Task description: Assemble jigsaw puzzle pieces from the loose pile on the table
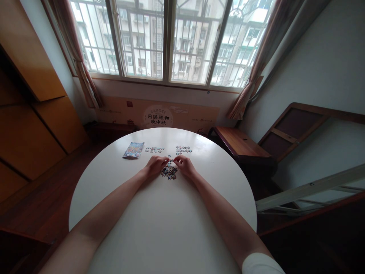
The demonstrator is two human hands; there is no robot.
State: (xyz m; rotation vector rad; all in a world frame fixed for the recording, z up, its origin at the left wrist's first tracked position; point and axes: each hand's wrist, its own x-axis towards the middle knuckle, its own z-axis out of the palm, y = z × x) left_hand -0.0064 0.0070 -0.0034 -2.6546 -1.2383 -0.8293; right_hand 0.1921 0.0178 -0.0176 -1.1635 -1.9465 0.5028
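Observation:
A small heap of jigsaw puzzle pieces (169,172) lies on the white table, just below and between my hands. My left hand (156,164) is closed in a pinch at the heap's upper left, with a tiny puzzle piece at its fingertips. From the other side, my right hand (184,163) pinches a puzzle piece (172,160) close to the left fingertips. One loose piece (169,156) lies just beyond them. Past my left hand, short rows of pieces (155,149) are laid out, and more rows (184,149) lie beyond my right hand.
A colourful printed picture sheet (133,150) lies on the round white table (171,228), left of the rows. Behind the table a long printed box (114,114) stands under the barred window. A low wooden stand (238,140) is at the right, wooden cabinets (57,125) at the left.

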